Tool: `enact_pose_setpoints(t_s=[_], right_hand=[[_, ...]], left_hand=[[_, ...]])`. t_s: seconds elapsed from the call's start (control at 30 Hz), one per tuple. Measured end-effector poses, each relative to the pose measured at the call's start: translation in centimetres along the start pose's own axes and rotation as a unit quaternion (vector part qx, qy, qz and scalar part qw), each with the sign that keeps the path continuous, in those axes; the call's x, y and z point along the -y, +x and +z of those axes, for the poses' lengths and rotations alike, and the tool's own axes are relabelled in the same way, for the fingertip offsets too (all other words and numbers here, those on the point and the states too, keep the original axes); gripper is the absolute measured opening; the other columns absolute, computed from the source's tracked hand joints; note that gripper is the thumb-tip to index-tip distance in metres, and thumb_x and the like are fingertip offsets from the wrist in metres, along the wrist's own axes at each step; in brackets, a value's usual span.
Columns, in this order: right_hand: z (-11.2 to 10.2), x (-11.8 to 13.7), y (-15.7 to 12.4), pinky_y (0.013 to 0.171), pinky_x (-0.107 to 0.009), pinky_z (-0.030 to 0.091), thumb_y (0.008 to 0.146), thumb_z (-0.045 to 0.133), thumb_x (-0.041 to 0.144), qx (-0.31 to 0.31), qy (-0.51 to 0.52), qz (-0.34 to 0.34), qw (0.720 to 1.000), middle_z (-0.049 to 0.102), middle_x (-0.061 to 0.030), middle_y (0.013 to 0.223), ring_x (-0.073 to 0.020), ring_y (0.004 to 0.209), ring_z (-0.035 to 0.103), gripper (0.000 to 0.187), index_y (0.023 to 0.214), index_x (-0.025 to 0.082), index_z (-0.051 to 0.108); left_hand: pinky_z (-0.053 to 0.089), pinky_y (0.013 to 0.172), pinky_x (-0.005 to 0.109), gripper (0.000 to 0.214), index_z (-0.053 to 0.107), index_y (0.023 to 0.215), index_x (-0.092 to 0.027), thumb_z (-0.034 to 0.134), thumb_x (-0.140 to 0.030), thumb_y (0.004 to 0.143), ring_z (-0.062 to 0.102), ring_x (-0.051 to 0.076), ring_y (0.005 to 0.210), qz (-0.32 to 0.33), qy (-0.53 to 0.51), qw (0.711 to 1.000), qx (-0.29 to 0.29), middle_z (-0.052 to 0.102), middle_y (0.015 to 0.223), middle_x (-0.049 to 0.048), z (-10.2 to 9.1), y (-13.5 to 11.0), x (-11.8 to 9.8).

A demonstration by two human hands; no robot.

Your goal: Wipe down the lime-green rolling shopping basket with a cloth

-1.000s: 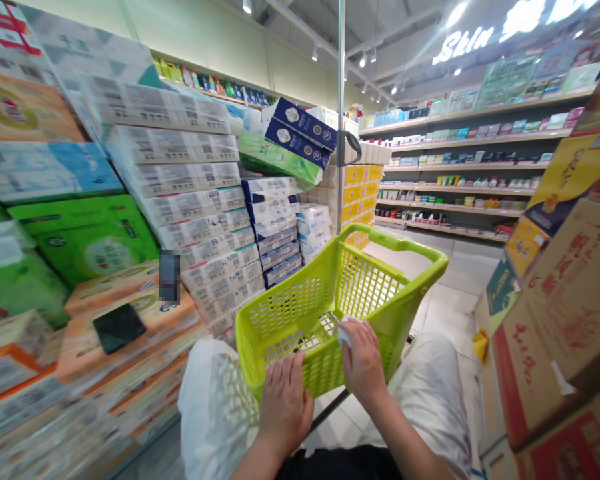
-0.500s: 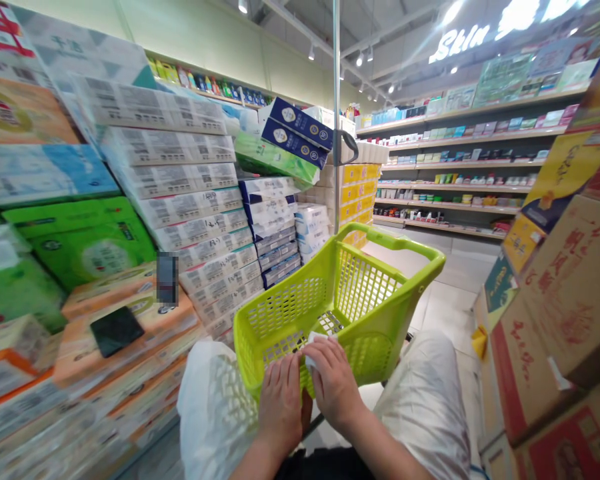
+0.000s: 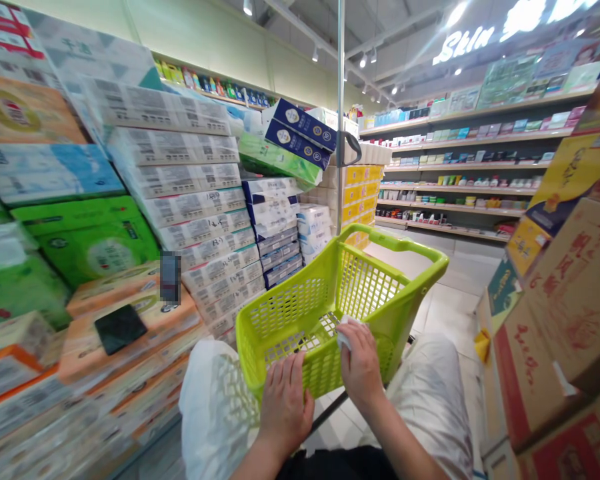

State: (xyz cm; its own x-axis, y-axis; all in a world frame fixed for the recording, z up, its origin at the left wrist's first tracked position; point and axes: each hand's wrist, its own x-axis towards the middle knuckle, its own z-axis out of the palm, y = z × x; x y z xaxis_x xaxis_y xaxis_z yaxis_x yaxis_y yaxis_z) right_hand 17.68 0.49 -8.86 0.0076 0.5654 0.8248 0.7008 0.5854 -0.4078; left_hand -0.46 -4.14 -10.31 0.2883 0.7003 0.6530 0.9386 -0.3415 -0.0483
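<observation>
A lime-green plastic shopping cart [image 3: 290, 303] with perforated walls stands between my knees, its basket tilted. Over the basket's near rim hook the fingers of my left hand [image 3: 286, 400], with the thumb against the outer wall, so it grips the rim. Further right along the same rim, my right hand [image 3: 361, 357] presses a white tissue [image 3: 346, 327] down; the fingers are curled round it and hide most of it. Inside the basket only its slotted floor shows.
Stacked tissue packs [image 3: 195, 163] rise on the left, with a dark flat object [image 3: 121, 329] lying on an orange pack. Cardboard boxes [image 3: 570, 293] crowd the right. A metal pole [image 3: 341, 80] stands behind the cart. Product shelves [image 3: 465, 163] line the back wall.
My right hand has slid right along the rim with the tissue, away from my left hand. The left hand stays at almost the same place on the rim. The view has shifted slightly.
</observation>
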Motion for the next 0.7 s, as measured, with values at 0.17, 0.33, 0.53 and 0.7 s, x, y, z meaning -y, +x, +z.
enact_pose_setpoints(t_s=[0.17,0.33,0.53,0.7], right_hand=[[1.1,4.0,-0.8,0.107,-0.040,0.040,0.084,0.039,0.007,0.103,0.065,-0.074,0.990,0.066,-0.0065,0.109,-0.0183,0.116,0.055,0.041,0.118,0.022,0.058],[-0.3,0.1,0.1,0.107,-0.043,0.039,0.086,0.040,0.009,0.053,0.013,-0.048,0.997,0.066,-0.0080,0.112,-0.0200,0.115,0.056,0.037,0.117,0.019,0.057],[-1.3,-3.2,1.0,0.107,-0.050,0.037,0.089,0.041,0.014,-0.045,-0.029,0.024,0.998,0.065,-0.0103,0.114,-0.0238,0.118,0.055,0.032,0.115,0.019,0.058],[0.6,1.6,-0.5,0.108,-0.045,0.036,0.087,0.040,0.009,0.029,0.033,-0.017,0.999,0.066,-0.0073,0.110,-0.0211,0.116,0.055,0.035,0.114,0.021,0.058]], left_hand=[[0.041,0.095,0.042,0.057,0.043,0.130,-0.009,0.052,-0.022,0.076,0.053,0.027,0.107,0.028,0.009,0.999,-0.030,0.059,0.115,0.0139,0.4,-0.2,0.5],[0.039,0.099,0.040,0.062,0.040,0.135,-0.013,0.052,-0.017,0.074,0.052,0.026,0.111,-0.005,-0.002,1.000,0.011,0.059,0.120,0.0113,0.1,-0.2,0.1],[0.039,0.099,0.040,0.059,0.041,0.133,-0.012,0.051,-0.017,0.075,0.052,0.025,0.110,-0.007,-0.008,1.000,-0.001,0.060,0.119,0.0114,-0.2,0.1,-0.4],[0.041,0.096,0.041,0.060,0.041,0.133,-0.010,0.051,-0.018,0.074,0.052,0.026,0.108,0.010,-0.004,1.000,-0.012,0.060,0.117,0.0129,0.2,0.0,0.0]])
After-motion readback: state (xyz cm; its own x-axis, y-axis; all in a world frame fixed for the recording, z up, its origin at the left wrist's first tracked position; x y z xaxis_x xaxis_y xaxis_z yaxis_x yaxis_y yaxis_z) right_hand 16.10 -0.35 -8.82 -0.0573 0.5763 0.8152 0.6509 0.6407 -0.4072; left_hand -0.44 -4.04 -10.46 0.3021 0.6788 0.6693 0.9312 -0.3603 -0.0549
